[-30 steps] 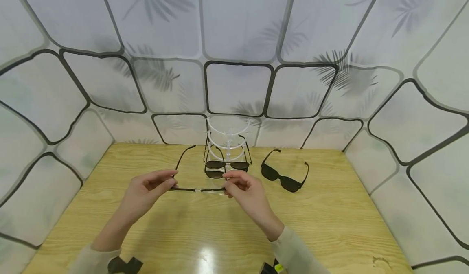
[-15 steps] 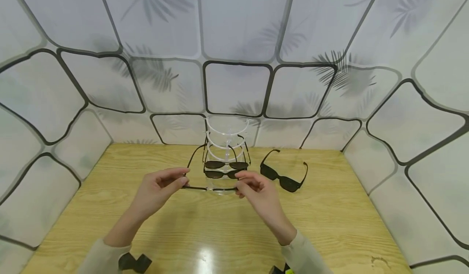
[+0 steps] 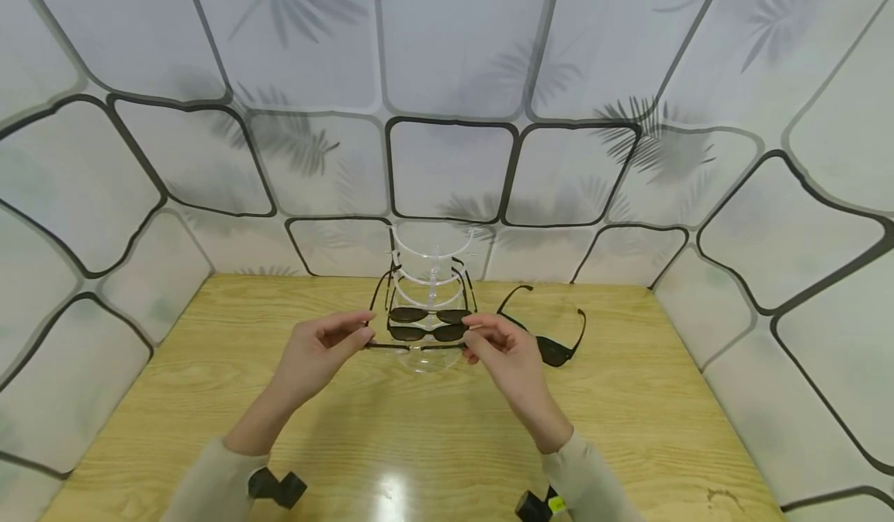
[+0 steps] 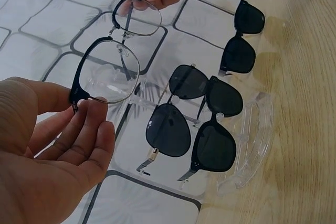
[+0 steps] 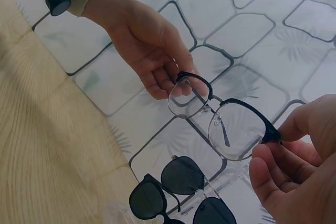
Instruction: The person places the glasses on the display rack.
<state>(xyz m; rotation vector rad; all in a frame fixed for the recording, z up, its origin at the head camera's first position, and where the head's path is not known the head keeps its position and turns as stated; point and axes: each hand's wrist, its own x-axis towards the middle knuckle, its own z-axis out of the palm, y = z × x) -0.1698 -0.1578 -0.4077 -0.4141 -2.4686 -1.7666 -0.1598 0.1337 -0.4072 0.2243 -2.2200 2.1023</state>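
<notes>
In the head view my left hand [image 3: 324,355] pinches one end of a pair of clear-lensed eyeglasses [image 3: 391,347] with a black browline top and thin metal lower rims. The opposite end is pinched by my right hand [image 3: 513,363]. Both temples are unfolded and point away from me, toward a clear tiered glasses stand [image 3: 427,364]. Two sunglasses sit on its lower tiers: a thin metal-framed pair [image 3: 408,315] above and a black-framed pair [image 3: 410,333] below. As the left wrist view shows, the eyeglasses [image 4: 84,62] are held above both sunglasses [image 4: 215,145].
Another black pair of sunglasses [image 3: 556,352] lies unfolded on the wooden table [image 3: 628,429], right of the stand and partly behind my right hand. Patterned cloth walls [image 3: 454,169] enclose the table's back and sides. Upper tiers of the stand carry no glasses.
Both hands have carried the eyeglasses to the right and then forward, bringing them in front of the stand with the temples along its sides. The sunglasses have stayed put.
</notes>
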